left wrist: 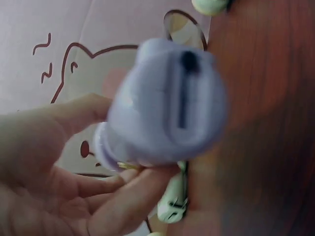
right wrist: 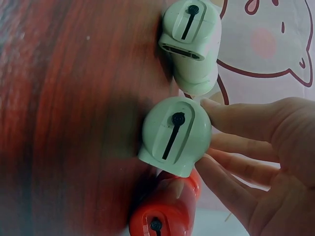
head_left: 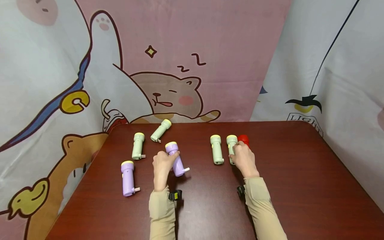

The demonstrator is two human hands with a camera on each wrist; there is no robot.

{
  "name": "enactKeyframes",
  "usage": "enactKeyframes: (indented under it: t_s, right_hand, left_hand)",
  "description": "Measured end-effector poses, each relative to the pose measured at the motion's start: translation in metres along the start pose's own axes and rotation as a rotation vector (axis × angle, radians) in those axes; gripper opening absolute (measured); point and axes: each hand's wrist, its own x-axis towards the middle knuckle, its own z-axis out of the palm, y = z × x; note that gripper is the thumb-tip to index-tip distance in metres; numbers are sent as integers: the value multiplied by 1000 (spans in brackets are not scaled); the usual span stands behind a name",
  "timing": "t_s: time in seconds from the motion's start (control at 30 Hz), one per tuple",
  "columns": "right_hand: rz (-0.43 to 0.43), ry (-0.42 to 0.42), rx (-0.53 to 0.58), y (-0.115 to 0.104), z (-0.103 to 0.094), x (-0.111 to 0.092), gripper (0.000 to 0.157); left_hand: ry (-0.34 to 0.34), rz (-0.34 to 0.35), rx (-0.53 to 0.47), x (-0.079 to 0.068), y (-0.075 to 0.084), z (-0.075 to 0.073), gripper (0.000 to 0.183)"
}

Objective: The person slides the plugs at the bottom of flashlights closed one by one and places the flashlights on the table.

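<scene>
My left hand [head_left: 162, 165] holds a purple flashlight [head_left: 177, 164] with a yellow rim. In the left wrist view the flashlight's slotted end [left wrist: 167, 103] is blurred and faces the camera, between thumb and fingers. Further right, my right hand [head_left: 244, 159] pinches a pale green flashlight [head_left: 231, 140] lying on the table. Its rounded end [right wrist: 177, 135] shows a dark slot in the right wrist view, with thumb and fingers on opposite sides. Right beside it is a red flashlight [head_left: 243, 139], partly hidden by the hand in the head view. Another green flashlight [head_left: 216, 150] lies just left.
Left on the brown table [head_left: 210, 203] lie a second purple flashlight [head_left: 128, 180], a green flashlight [head_left: 138, 146] and a tilted green one [head_left: 161, 130] near the back edge. A printed cartoon cloth [head_left: 234, 50] hangs behind the table.
</scene>
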Motion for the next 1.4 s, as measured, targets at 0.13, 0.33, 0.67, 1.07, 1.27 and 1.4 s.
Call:
enactKeyframes:
  t_s: [0.13,0.33,0.67,1.07,1.27,1.4]
  right_hand:
    - [10,-10,10,-1,-2,1,15]
    - [22,-18,26,0,-1,0,19]
    - [-35,45,93,-4,-3,-3,33]
    - [-312,12,304,-34,-13,-3,49]
    - [-433,-42,369,-46,-9,-7,50]
    - [-461,-52,374,-51,-7,-10,48]
  left_hand:
    - [31,11,-80,2,8,6,42]
    - [23,4,-197,6,15,14,42]
    - [-22,29,-356,6,24,26,43]
    - [-41,58,-483,6,32,41,44]
    - [-47,59,-506,4,36,45,45]
    - [-69,63,-542,3,38,47,47]
